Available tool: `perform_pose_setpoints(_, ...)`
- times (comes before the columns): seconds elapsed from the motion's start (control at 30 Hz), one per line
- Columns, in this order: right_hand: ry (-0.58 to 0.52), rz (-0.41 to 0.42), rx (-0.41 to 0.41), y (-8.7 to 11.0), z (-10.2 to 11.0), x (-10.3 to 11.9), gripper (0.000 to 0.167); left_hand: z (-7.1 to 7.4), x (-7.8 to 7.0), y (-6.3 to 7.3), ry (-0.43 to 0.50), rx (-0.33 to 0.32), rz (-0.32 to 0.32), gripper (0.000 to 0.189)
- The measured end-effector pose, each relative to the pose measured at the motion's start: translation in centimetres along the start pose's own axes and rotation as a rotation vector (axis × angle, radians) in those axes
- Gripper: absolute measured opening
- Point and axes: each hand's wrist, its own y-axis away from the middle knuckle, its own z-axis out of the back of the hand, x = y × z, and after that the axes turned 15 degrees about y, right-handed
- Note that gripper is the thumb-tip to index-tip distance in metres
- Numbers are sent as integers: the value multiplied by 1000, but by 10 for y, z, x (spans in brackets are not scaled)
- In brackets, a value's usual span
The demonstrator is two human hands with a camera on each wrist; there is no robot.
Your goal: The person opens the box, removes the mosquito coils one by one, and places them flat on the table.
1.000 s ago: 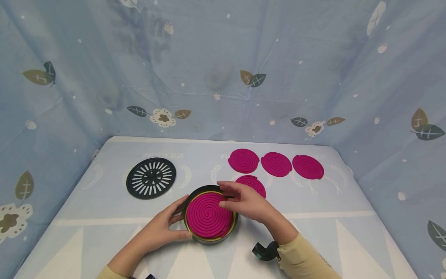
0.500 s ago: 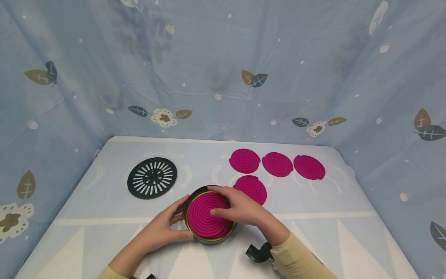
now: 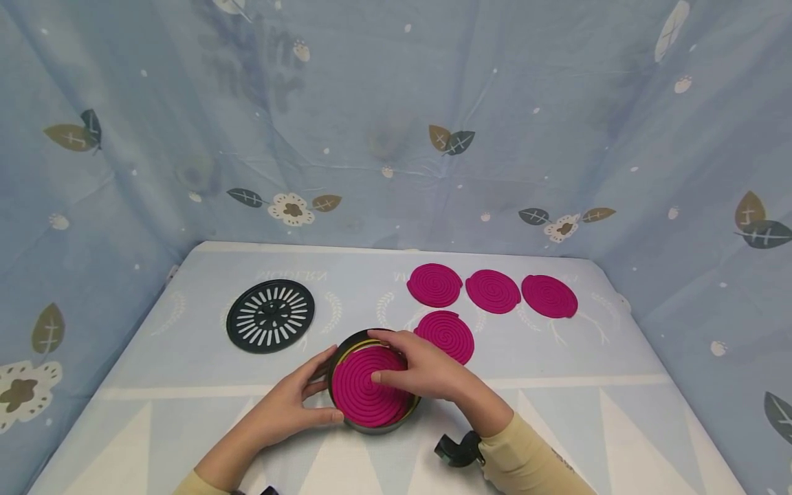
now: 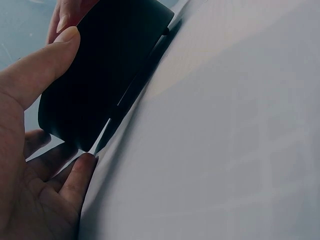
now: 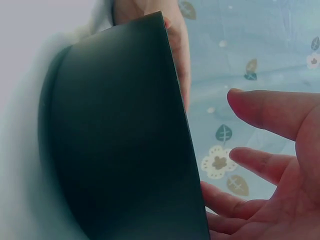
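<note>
A round black tin [image 4: 102, 65] with a yellow inner rim stands on the table in front of me. Magenta mosquito coils [image 3: 365, 395] lie inside it, the top one slightly offset over what lies beneath. My left hand [image 3: 281, 405] grips the tin from the left, thumb at the near rim and fingers round the wall, as the left wrist view also shows. Over the tin's right side reaches my right hand [image 3: 427, 364], its fingers extended toward the far rim and its thumb over the top coil. In the right wrist view its fingers [image 5: 262, 162] spread beside the tin's rim.
Behind the tin, to the right, a mosquito coil [image 3: 447, 335] lies flat. Farther back are more coils [image 3: 434, 285] in a row. A black slotted lid [image 3: 271, 316] lies at the left. A patterned curtain [image 3: 383, 124] encloses the table's back and sides.
My right hand has moved left over the tin. The top coil has shifted toward me, baring more of the far yellow rim. My left hand has stayed on the tin.
</note>
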Motion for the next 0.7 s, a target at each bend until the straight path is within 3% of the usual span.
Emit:
perform_pose_setpoints(0.53, -84, 57, 1, 4, 2, -5, 72, 0, 1, -1, 6, 6, -17, 106)
perform_pose_setpoints(0.7, -179, 47, 4, 6, 4, -7, 70, 0, 0, -1, 10, 7, -19, 107)
